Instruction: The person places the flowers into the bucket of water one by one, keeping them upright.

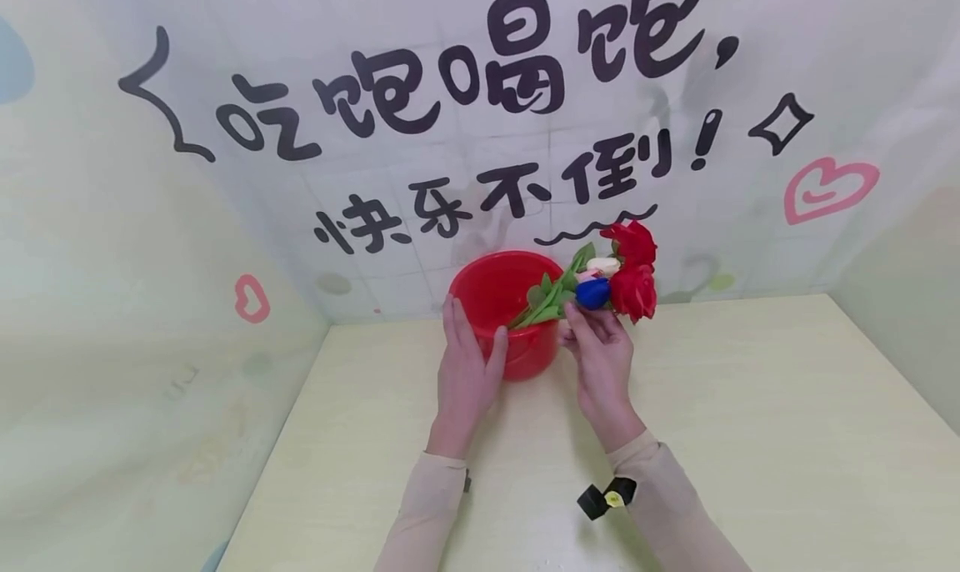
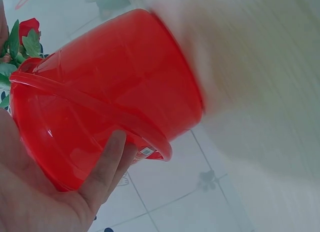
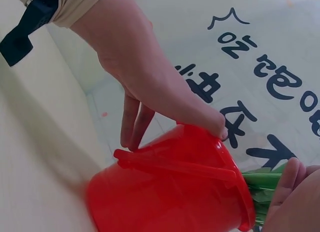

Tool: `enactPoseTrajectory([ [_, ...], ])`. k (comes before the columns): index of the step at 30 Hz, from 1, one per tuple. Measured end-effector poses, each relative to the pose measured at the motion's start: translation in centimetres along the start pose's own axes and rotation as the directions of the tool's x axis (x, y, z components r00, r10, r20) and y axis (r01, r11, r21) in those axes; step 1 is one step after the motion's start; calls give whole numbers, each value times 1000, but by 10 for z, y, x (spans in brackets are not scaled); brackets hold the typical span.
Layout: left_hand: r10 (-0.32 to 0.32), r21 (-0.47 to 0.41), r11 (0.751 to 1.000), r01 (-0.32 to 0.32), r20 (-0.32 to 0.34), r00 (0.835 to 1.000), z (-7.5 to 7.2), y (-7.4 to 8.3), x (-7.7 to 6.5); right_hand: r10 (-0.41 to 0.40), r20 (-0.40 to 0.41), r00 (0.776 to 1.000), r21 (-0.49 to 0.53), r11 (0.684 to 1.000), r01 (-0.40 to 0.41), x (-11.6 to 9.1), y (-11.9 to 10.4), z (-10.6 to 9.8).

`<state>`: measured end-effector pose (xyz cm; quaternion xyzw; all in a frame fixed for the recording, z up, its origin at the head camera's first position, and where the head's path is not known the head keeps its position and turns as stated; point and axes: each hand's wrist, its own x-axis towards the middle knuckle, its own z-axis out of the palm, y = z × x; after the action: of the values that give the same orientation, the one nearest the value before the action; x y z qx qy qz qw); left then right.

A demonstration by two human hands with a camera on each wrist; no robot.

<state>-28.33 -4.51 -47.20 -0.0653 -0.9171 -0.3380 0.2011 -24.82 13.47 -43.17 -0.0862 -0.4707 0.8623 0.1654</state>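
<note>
A red plastic bucket (image 1: 534, 355) stands on the table by the wall, its handle (image 2: 95, 104) hanging down along the side. My left hand (image 1: 467, 378) holds the bucket's near-left side, fingers spread along the outside and thumb at the rim. Fingertips (image 2: 116, 142) press the wall below the rim in the left wrist view. With my right hand (image 1: 603, 363) I grip a bunch of flowers (image 1: 592, 292), close beside the bucket's right side. Red roses (image 1: 634, 293), a blue bloom and paler ones lean out to the right; the green stems (image 1: 536, 307) slant into the bucket.
The pale wooden table (image 1: 712, 439) extends around the bucket toward the viewer. A printed cloth wall (image 1: 390, 288) with black lettering rises right behind the bucket, and side walls stand left and right. A black wrist device (image 1: 600, 499) sits at my right sleeve.
</note>
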Motion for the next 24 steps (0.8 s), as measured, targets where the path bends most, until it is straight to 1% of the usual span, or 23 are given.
enactPoseTrajectory([
  [3, -13, 3, 1000, 13, 13, 1000, -2, 2, 0, -9, 16, 1000, -17, 1000, 9, 1, -3, -2],
  [7, -38, 9, 999, 38, 32, 999, -3, 3, -1, 10, 39, 999, -50, 999, -8, 4, -6, -3],
  [13, -22, -9, 1000, 22, 49, 999, -6, 2, 0, 26, 46, 999, -91, 996, -21, 5, -9, -4],
  [16, -28, -10, 1000, 29, 52, 998, -8, 0, 1, 33, 58, 998, -98, 995, -28, 5, -11, -3],
  [20, -34, 0, 999, 34, 49, 998, -8, -2, 3, 12, 98, 995, -133, 991, 1, 6, -13, -4],
  [24, -32, -6, 999, 33, 48, 998, -8, -3, 2, 9, 136, 991, -207, 978, 19, 5, -14, -10],
])
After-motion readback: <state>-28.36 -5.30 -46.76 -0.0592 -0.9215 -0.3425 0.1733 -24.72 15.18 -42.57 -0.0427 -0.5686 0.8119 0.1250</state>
